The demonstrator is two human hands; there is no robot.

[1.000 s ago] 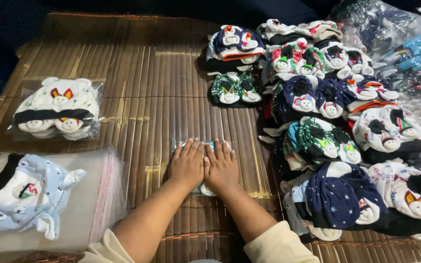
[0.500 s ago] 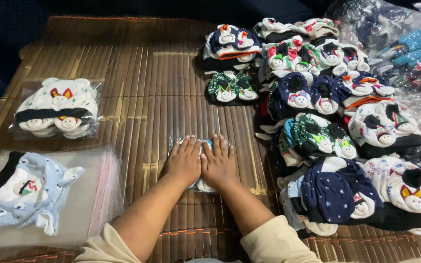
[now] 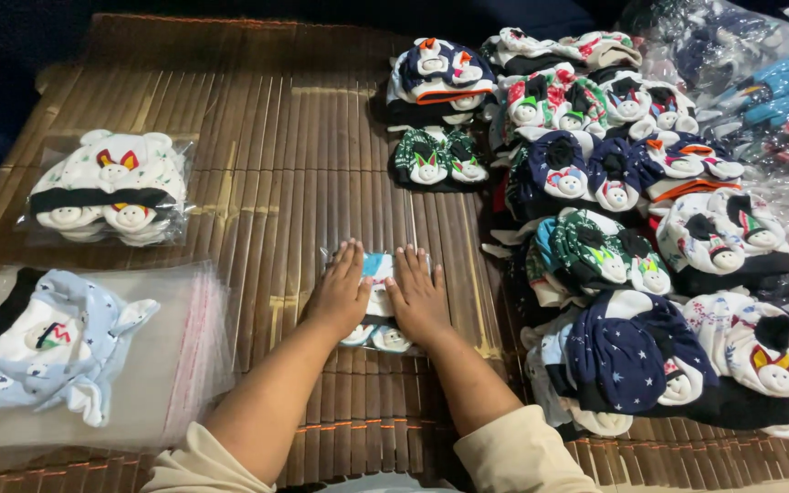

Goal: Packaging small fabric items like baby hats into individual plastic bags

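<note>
A bamboo-slat worktop (image 3: 257,183) carries a heap of patterned baby hats (image 3: 632,237) at right. At centre, the left hand (image 3: 340,294) and right hand (image 3: 419,297) press flat, fingers spread, on a small bagged hat (image 3: 378,306), seemingly light blue.

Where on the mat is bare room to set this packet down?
Bare mat lies between the white bagged set and the green pair, above both hands pressing the packet. The right side is crowded with piled caps; plastic bags fill the lower left.

Bare mat (image 3: 303,155) left; cap piles (image 3: 632,237) right
</note>
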